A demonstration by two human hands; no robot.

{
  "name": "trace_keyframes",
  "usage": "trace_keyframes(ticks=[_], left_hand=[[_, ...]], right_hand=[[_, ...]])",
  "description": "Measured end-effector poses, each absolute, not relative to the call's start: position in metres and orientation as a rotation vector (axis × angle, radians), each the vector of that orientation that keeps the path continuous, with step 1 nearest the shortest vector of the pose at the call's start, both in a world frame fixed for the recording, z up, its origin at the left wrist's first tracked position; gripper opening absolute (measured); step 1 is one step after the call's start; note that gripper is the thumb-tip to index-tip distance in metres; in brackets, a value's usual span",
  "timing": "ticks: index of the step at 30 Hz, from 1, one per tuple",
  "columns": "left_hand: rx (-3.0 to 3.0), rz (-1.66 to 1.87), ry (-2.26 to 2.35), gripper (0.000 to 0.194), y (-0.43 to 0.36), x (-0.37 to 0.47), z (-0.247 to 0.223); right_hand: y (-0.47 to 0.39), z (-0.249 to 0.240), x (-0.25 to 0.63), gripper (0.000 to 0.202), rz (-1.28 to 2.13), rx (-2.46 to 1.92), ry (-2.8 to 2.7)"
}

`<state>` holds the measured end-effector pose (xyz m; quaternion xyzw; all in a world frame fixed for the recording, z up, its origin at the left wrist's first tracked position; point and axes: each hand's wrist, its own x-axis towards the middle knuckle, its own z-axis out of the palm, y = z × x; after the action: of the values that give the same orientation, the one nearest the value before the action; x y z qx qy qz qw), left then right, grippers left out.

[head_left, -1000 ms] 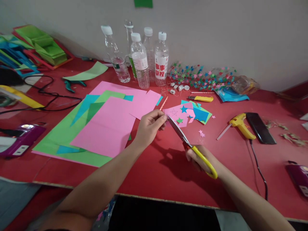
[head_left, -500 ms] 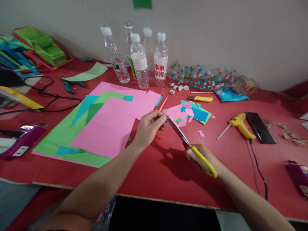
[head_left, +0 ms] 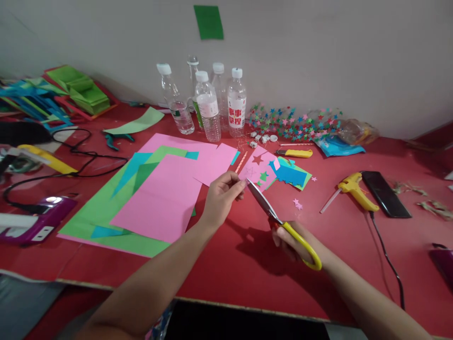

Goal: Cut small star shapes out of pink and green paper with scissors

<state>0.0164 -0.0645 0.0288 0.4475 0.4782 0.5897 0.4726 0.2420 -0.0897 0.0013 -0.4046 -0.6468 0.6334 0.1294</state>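
Note:
My right hand [head_left: 292, 241] grips yellow-handled scissors [head_left: 272, 210], their blades nearly together and pointing up and left. The fingers of my left hand [head_left: 226, 191] are pinched at the blade tips on a small pink paper piece [head_left: 247, 182], mostly hidden by the fingertips. Just beyond lies a pink sheet [head_left: 267, 158] with a pencilled star and star-shaped cutouts. Blue paper [head_left: 292, 174] and green paper [head_left: 305, 181] overlap beside it. Small pink stars [head_left: 297, 204] lie to the right of the scissors.
Large pink sheets [head_left: 159, 198] and green ones are stacked at left. Several bottles [head_left: 236, 106] stand by the wall, near strings of coloured stars [head_left: 297, 120]. A yellow utility knife [head_left: 297, 153], glue gun [head_left: 356, 189] and black phone [head_left: 385, 193] lie at right.
The view has tilted upward, showing more wall. The pink sheet past my hands has shifted, and a pink scrap now rests against the blue paper. Both hands keep their hold.

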Motion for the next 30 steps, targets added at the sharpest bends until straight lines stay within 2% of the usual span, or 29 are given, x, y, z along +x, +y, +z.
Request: trace_keyframes(ticks=[30], left_hand=[[1.137, 1.413, 1.174, 0.019, -0.066, 0.018, 0.022]], right_hand=[[-0.089, 0.005, 0.245, 0.056, 1.872, -1.189, -1.872]])
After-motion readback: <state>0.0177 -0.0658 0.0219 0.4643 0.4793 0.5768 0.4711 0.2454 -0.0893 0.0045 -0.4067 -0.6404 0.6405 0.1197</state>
